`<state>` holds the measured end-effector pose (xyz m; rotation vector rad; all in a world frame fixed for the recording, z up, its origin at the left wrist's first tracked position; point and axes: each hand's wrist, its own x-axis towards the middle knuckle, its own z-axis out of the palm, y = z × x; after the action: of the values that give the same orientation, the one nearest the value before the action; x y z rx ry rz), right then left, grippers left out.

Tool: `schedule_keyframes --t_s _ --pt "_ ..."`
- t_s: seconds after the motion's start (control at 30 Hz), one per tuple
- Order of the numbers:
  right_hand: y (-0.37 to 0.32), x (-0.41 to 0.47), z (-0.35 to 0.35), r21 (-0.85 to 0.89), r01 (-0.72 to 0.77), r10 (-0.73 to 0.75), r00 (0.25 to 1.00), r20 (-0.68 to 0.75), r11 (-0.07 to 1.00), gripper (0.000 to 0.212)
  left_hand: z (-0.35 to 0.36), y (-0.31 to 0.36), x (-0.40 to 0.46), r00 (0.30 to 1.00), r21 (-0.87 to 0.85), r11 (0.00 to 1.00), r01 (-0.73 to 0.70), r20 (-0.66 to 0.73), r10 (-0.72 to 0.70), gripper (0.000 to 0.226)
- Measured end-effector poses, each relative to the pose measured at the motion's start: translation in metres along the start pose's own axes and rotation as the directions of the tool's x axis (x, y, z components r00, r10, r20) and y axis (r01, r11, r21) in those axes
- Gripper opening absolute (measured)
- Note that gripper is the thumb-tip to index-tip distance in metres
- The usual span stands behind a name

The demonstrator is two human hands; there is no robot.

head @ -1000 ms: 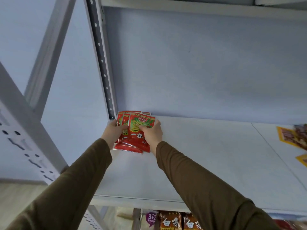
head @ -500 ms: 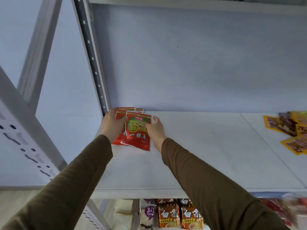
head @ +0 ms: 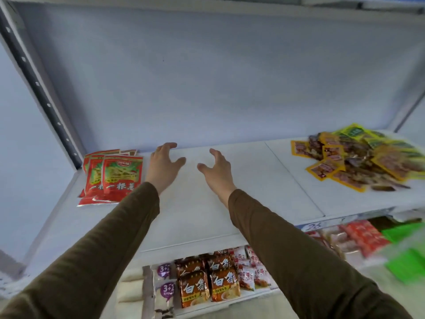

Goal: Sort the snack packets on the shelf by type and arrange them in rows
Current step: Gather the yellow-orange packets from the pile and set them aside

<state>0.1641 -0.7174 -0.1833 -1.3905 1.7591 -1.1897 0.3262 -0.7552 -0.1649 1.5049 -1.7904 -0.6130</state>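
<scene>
Several red snack packets (head: 111,178) lie overlapped in a row at the far left of the white shelf (head: 207,215), against the upright post. A loose heap of yellow and brown snack packets (head: 358,157) covers the shelf's right end. My left hand (head: 164,166) hovers just right of the red packets, fingers spread, holding nothing. My right hand (head: 215,171) is beside it over bare shelf, also spread and empty. Both hands are well left of the heap.
A perforated metal upright (head: 43,95) bounds the shelf on the left; the blue back wall (head: 218,77) is close behind. The lower shelf holds brown noodle packs (head: 208,284), purple packs (head: 164,282), red packs (head: 365,236) and green packs (head: 409,256).
Both hands have let go of the red packets and moved right, over the bare shelf. The view has swung right and down, bringing the yellow heap and lower shelf into sight.
</scene>
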Motion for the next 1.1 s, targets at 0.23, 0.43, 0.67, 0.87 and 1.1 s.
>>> schedule_keyframes --t_s 0.23,0.43,0.67,0.87,1.1 --pt "0.072 -0.02 -0.156 -0.416 0.146 -0.173 0.985 -0.027 0.898 0.063 0.126 0.098 -0.038 0.99 0.067 0.994 -0.081 0.125 0.072 0.045" --pt "0.127 -0.027 -0.275 -0.658 0.164 -0.191 0.981 0.031 0.735 0.061 0.215 0.179 -0.061 0.959 0.158 0.959 -0.234 0.198 0.202 0.048" --pt "0.168 -0.002 -0.364 -0.749 0.11 -0.182 0.983 -0.014 0.653 0.055 0.29 0.245 -0.043 0.912 0.215 0.908 -0.359 0.289 0.292 0.053" --pt "0.188 0.031 -0.421 -0.785 0.07 -0.158 0.987 -0.036 0.616 0.055 0.344 0.285 -0.015 0.884 0.221 0.888 -0.403 0.345 0.316 0.061" --pt "0.216 0.056 -0.476 -0.751 0.058 -0.136 0.99 -0.043 0.658 0.053 0.4 0.334 0.002 0.869 0.233 0.871 -0.433 0.365 0.334 0.057"
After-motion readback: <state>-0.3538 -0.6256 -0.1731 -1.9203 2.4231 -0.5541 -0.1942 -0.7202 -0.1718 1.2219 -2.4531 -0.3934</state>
